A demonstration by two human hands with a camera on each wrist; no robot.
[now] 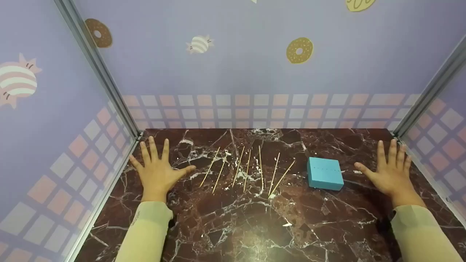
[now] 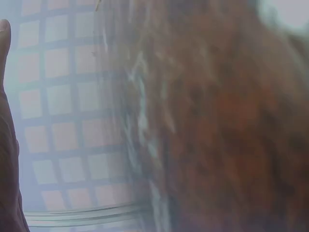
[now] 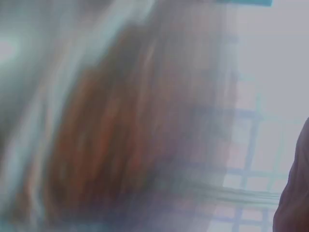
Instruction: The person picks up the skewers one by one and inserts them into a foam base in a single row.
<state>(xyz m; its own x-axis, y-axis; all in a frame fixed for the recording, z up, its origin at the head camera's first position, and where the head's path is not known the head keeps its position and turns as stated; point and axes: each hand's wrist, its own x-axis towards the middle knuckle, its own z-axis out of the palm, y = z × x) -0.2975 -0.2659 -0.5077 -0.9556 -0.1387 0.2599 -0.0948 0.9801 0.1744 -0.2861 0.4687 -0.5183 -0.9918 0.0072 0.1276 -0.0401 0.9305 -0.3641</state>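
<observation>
In the head view my left hand [image 1: 158, 174] lies on the dark marbled tabletop [image 1: 218, 233] with fingers spread, holding nothing. Several thin wooden sticks [image 1: 210, 167] lie to its right, apart from the thumb. Most lean slightly; the two rightmost almost meet at their near ends. A light blue box [image 1: 325, 174] rests right of the sticks, a row of small dark marks across its top. Beyond it my right hand [image 1: 391, 176] is spread flat too, its thumb pointing at the box without touching. Both wrist views are blurred; the box's edge [image 3: 248, 2] shows at the right one's top.
Purple walls with pastel squares and printed sweets enclose the table at the back [image 1: 247, 72], left [image 1: 47, 138] and right [image 1: 447, 145]. Grey metal posts [image 1: 98, 69] stand in the corners. Near the front is a small dark arrow mark [image 1: 304, 229].
</observation>
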